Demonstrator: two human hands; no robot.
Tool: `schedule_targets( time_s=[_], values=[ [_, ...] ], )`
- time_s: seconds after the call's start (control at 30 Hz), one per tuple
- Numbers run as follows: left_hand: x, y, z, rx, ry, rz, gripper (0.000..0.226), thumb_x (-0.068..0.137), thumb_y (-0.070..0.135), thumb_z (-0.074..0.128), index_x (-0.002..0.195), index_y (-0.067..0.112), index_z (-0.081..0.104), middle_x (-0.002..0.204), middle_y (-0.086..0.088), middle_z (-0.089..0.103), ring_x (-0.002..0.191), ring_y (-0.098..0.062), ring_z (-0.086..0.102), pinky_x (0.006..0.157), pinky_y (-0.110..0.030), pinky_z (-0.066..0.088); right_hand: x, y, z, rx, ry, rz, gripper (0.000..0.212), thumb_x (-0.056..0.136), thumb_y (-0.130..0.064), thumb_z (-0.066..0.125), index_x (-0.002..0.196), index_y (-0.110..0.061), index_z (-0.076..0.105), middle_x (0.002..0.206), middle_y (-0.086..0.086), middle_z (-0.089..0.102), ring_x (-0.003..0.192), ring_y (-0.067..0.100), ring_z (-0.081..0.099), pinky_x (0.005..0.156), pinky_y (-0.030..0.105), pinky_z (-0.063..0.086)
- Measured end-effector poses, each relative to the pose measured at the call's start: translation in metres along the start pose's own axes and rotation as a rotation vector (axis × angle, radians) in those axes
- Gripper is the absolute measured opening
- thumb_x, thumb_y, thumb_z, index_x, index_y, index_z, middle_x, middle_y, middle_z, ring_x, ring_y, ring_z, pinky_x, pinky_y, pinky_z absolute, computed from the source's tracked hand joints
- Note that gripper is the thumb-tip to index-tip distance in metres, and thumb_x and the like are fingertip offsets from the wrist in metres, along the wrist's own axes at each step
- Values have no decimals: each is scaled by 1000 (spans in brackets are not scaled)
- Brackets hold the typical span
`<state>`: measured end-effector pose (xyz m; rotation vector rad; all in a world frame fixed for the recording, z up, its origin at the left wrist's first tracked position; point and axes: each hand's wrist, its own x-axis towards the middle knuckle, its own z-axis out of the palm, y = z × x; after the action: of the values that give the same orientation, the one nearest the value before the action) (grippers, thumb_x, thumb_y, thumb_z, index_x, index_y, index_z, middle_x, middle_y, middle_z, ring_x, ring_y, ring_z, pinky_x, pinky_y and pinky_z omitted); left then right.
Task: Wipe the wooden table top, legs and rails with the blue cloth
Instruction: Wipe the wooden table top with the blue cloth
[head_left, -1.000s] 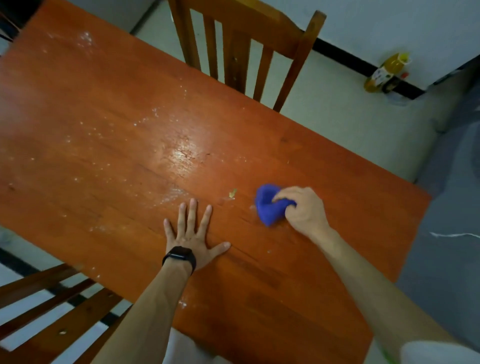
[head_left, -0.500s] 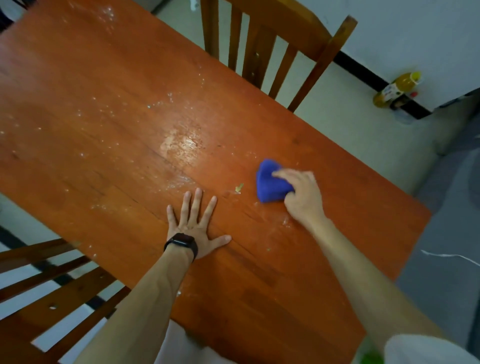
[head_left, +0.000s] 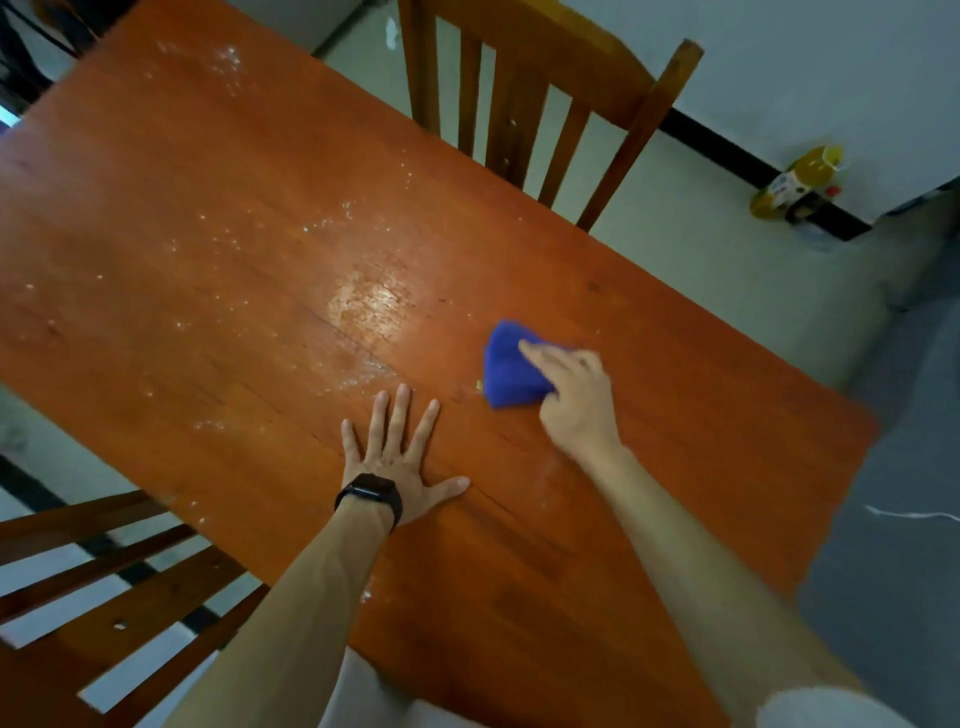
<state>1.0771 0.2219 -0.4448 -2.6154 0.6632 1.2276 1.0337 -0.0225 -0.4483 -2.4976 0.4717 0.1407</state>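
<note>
Across nearly the whole view lies the large reddish-brown wooden table top (head_left: 218, 270). It is hard, stiff and surely heavy; I judge it will not shift under pressure, and its lacquer looks smooth enough for a cloth to glide. Over its middle and far part lie white specks (head_left: 322, 224). The bunched blue cloth (head_left: 506, 371) rests on the wood in the right half, between the shiny patch (head_left: 371, 304) and the right end. It looks soft, light and easy to crush; it is best taken from above, the wad gathered under the palm so that it does not unfold. The right hand (head_left: 576, 402) grips it so: forefinger stretched over the top, the other fingers bent round the near edge. The left hand (head_left: 397, 465) presses flat on the table, near the cloth but apart from it, fingers spread, holding nothing, a black band (head_left: 370, 493) at the wrist. A tiny yellowish crumb (head_left: 478, 385) sits just at the left edge of the cloth.
</note>
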Motion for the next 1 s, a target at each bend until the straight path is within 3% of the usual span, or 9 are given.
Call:
schedule_targets(
  time_s=[0.13, 0.2, 0.27, 0.37, 0.53, 0.7, 0.8, 0.87, 1.0],
  values=[
    [-1, 0, 3, -9, 19, 19, 106, 66, 97, 11, 137, 40, -44, 138, 3, -59, 135, -26, -46, 113, -65, -14, -91, -5, 4, 221, -357, 29, 58, 56, -16, 36, 96, -30, 77, 99, -13, 72, 96, 11, 55, 88, 35, 46],
    [1, -2, 3, -4, 27, 18, 107, 65, 98, 11, 137, 40, -44, 140, 3, -58, 135, -27, -45, 112, -66, -14, -75, -2, -14, 378, -367, 161, 58, 52, -12, 37, 87, -36, 77, 88, -22, 72, 89, -5, 61, 83, 22, 48],
    [0, -2, 2, -5, 16, 23, 107, 65, 98, 11, 137, 40, -43, 141, 2, -57, 136, -27, -45, 112, -66, -14, -35, 6, -35, 315, -154, 217, 61, 57, -10, 39, 100, -32, 77, 100, -15, 74, 95, -2, 63, 86, 13, 45],
    [-1, -2, 3, -10, 31, 26, 106, 66, 99, 10, 136, 41, -44, 140, 3, -58, 135, -27, -46, 112, -65, -15, 11, 32, -48, 63, 76, 249, 66, 73, -2, 42, 131, -27, 61, 134, -5, 57, 122, 21, 47, 105, 24, 32],
    [-2, -3, 4, 0, 55, 31, 105, 68, 97, 12, 137, 40, -43, 140, 2, -57, 137, -27, -43, 112, -65, -15, -78, 23, 10, 29, 43, 162, 63, 65, -12, 38, 120, -26, 67, 121, 0, 57, 104, 26, 48, 93, 31, 37],
    [-5, -7, 10, -27, 127, 68, 102, 71, 95, 10, 138, 40, -41, 145, 1, -53, 139, -27, -40, 112, -65, -14, -156, -8, 10, 288, -322, 201, 55, 54, -12, 38, 91, -31, 75, 101, -15, 67, 95, -8, 52, 91, 22, 39],
    [-14, -11, 22, -91, 290, 136, 90, 84, 84, 16, 149, 38, -27, 158, 0, -34, 147, -28, -25, 117, -62, -6, -117, 8, -23, 311, -51, 350, 58, 61, -9, 40, 106, -25, 73, 111, -8, 68, 111, 10, 58, 90, 11, 36],
    [-29, -16, 33, -144, 387, 173, 76, 94, 71, 19, 154, 37, -13, 163, 1, -18, 150, -26, -14, 119, -59, -4, -93, 27, -35, 146, 112, 398, 62, 74, -2, 43, 128, -22, 63, 131, 1, 59, 123, 22, 48, 99, 16, 28],
    [-67, -36, 66, -220, 383, 126, 67, 99, 58, 24, 155, 38, -8, 165, 2, -11, 151, -25, -11, 119, -57, -4, -117, 8, 12, 21, 153, 458, 67, 79, 0, 46, 139, -28, 52, 139, 3, 42, 121, 30, 39, 103, 25, 26]
  ],
)
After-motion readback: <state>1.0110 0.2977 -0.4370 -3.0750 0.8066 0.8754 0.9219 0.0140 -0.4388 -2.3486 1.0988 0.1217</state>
